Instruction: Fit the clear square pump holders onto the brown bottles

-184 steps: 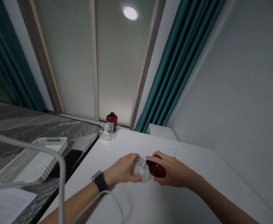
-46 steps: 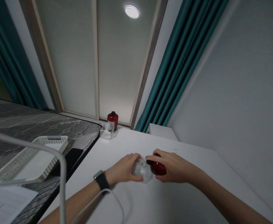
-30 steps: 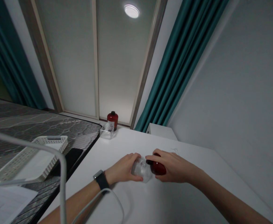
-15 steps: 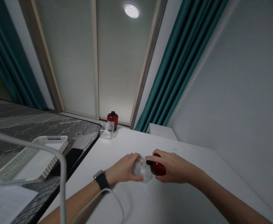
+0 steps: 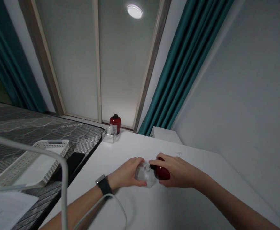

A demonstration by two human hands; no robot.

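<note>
My left hand, with a dark watch on the wrist, is wrapped round a clear bottle on the white table. In my right hand is a dark red bottle, tipped on its side. Its black neck points left, right at the clear bottle's mouth. Whether liquid runs between the two cannot be made out. Part of the red bottle is hidden behind my fingers.
Another red bottle stands at the table's far left corner behind a small clear box. To the left are a white basket, a black flat object and papers. A pale cable crosses the lower left.
</note>
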